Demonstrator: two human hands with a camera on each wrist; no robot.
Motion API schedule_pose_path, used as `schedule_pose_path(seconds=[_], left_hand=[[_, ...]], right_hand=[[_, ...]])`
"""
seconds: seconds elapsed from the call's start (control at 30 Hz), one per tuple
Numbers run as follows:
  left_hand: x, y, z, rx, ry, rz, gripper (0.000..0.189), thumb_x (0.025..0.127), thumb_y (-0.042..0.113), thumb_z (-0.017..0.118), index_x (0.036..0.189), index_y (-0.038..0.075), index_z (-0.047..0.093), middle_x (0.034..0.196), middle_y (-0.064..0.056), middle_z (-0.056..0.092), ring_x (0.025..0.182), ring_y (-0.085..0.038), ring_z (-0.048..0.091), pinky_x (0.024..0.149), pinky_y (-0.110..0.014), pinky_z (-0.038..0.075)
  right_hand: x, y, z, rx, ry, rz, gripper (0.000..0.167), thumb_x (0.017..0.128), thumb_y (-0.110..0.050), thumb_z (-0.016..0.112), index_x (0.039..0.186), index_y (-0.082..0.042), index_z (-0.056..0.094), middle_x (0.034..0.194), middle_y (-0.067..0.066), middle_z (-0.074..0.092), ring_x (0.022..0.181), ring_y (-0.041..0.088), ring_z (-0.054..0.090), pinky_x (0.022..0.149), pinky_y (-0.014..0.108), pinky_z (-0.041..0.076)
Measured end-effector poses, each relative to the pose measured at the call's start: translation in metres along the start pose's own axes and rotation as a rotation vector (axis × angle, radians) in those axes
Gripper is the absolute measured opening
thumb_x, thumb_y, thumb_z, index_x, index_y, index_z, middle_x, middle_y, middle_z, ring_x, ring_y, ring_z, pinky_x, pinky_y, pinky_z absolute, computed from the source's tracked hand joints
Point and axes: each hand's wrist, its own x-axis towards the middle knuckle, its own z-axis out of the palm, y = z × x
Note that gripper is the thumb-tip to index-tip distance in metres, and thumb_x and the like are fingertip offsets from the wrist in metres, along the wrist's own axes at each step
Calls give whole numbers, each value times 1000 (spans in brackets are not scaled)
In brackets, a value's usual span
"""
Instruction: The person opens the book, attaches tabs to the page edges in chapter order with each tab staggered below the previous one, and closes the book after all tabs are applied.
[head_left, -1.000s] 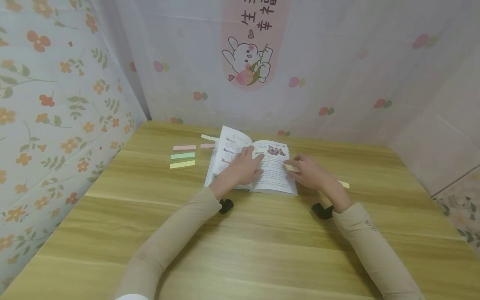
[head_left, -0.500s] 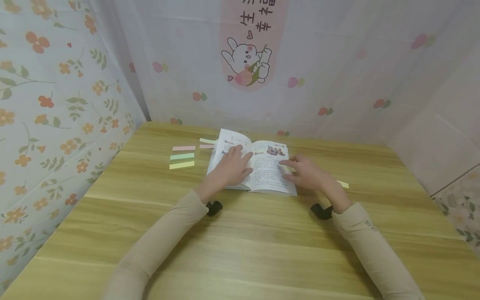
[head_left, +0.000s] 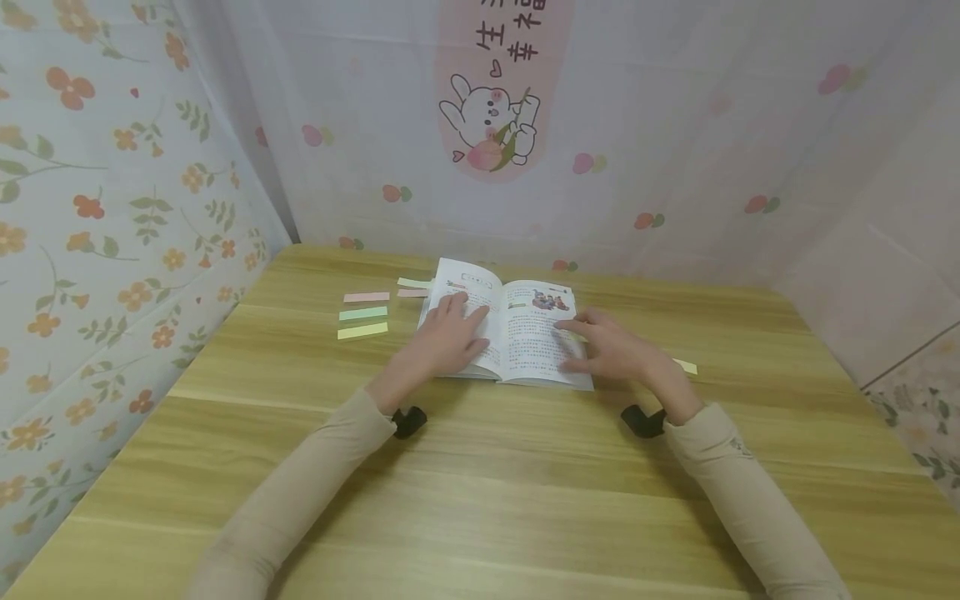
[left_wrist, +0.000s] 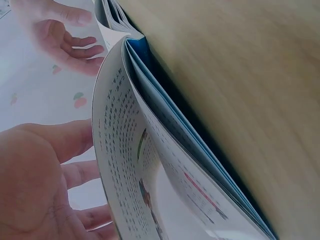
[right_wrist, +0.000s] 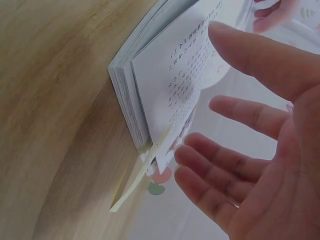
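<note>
An open book (head_left: 536, 362) with printed pages and a small colour picture lies on the table. My left hand (head_left: 446, 337) rests on its left page with spread fingers; in the left wrist view, the palm (left_wrist: 30, 180) faces the curved page. My right hand (head_left: 618, 346) is over the right page's outer edge, with loosely bent fingers and nothing between them. A yellow paper strip (right_wrist: 132, 190) sticks out from that page's edge in the right wrist view. In the head view, the right hand mostly covers this strip.
A pale green strip (head_left: 412, 284) and a pink strip (head_left: 412, 293) project past the book's left side. Further left lie pink (head_left: 366, 297), green (head_left: 363, 314) and yellow (head_left: 362, 331) strips. Another yellow strip (head_left: 686, 367) lies by the right wrist. Printed curtains surround the wooden table (head_left: 480, 500).
My left hand has slid left from near the book's middle across the left page, which now lies flatter. The right hand has barely shifted, its fingers spreading slightly.
</note>
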Motion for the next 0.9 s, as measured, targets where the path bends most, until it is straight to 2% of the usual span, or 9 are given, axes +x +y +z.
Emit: schedule_pose_path(seconds=[0.27,0.57,0.9], left_hand=[[-8,-7,1,-30,-8,20,54,106,31,50,153,6,40,152,-32,27,141,-47,27,111,-57,35],[-12,-10,2,-58,-41,10,56,105,32,50,153,6,39,153,-32,26,141,-48,26,111,-57,35],[-14,-16,5,-63,-76,12,54,104,29,50,151,6,40,146,-32,31,134,-47,34,106,-57,39]], right_hand=[[0,-4,1,-6,-14,9,71,85,-31,82,142,0,54,132,27,48,116,40,47,99,55,43],[-1,-5,1,4,-42,13,79,82,-39,85,144,-2,52,134,26,48,117,39,47,100,55,43],[-4,-4,2,17,-84,40,84,77,-40,88,145,-6,51,130,24,47,112,34,46,95,50,43]])
